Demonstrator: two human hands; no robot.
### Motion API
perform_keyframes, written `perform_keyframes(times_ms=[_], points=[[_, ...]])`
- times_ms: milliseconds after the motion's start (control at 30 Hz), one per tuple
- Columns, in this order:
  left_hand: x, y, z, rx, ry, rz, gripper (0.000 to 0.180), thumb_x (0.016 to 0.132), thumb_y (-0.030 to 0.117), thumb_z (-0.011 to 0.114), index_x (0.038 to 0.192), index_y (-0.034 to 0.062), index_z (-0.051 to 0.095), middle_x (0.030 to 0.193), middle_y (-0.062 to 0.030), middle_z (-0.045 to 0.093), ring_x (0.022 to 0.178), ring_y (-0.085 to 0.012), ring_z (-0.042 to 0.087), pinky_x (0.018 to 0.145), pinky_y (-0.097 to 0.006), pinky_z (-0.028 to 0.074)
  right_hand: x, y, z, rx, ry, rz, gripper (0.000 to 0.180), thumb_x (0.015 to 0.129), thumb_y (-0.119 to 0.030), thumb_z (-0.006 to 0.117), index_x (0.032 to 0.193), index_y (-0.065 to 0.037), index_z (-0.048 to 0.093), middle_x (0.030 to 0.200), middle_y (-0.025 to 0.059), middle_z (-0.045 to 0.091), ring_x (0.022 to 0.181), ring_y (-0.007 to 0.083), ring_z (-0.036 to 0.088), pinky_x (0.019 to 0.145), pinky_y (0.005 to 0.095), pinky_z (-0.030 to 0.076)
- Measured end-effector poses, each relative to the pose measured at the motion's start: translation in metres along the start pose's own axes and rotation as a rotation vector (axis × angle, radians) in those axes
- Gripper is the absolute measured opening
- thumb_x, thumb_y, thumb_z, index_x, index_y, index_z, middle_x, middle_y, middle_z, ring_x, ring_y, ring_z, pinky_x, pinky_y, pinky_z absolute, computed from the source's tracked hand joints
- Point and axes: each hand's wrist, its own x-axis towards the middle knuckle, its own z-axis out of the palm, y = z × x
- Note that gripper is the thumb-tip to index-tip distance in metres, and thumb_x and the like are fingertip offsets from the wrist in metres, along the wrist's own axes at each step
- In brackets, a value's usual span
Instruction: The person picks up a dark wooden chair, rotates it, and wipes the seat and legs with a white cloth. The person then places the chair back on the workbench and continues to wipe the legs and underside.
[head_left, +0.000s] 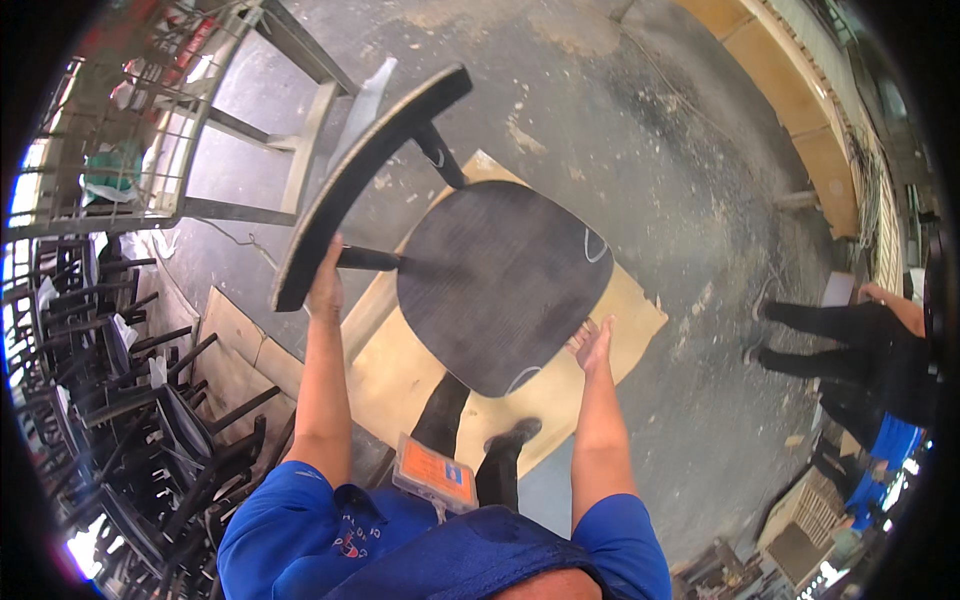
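Note:
A black wooden chair with a rounded seat (505, 285) and a curved backrest (372, 172) is in front of me. Two short black posts join the backrest to the seat. Near the lower left end of the backrest, my left hand (325, 288) is closed around it, its fingers partly hidden behind. My right hand (592, 345) is at the seat's right front edge, palm turned up and fingers apart; whether it touches the seat I cannot tell. Pale curved marks show on the seat at two corners. The seat hides the chair's legs.
Brown cardboard (625, 320) lies under the chair on the grey floor (690, 400). Many black chair frames (160, 420) are stacked at the left, below a metal rack (215, 120). Another person (850, 335) stands at the right, and cardboard panels (800, 100) line the far right.

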Motion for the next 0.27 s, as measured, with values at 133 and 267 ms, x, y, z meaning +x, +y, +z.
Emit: perform_keyframes(times_ms=[133, 267], points=[[0.005, -0.009, -0.010, 0.085, -0.015, -0.100, 0.035, 0.082, 0.005, 0.070, 0.115, 0.0035, 0.059, 0.107, -0.0022, 0.060, 0.098, -0.0126, 0.055, 0.091, -0.029, 0.041, -0.019, 0.027, -0.015, -0.227, -0.039, 0.114, 0.106, 0.074, -0.086, 0.022, 0.149, -0.012, 0.007, 0.151, 0.0218, 0.016, 0.141, 0.0361, 0.013, 0.105, 0.0656, 0.005], [0.005, -0.001, 0.000, 0.003, -0.058, -0.042, 0.041, 0.081, 0.009, 0.072, 0.119, 0.0041, 0.058, 0.113, -0.0030, 0.059, 0.106, -0.0130, 0.054, 0.096, -0.029, 0.039, -0.033, 0.063, -0.009, -0.214, -0.114, 0.237, 0.097, 0.076, -0.085, 0.018, 0.149, -0.022, 0.009, 0.153, 0.0176, 0.013, 0.141, 0.0371, 0.013, 0.106, 0.0650, 0.005]])
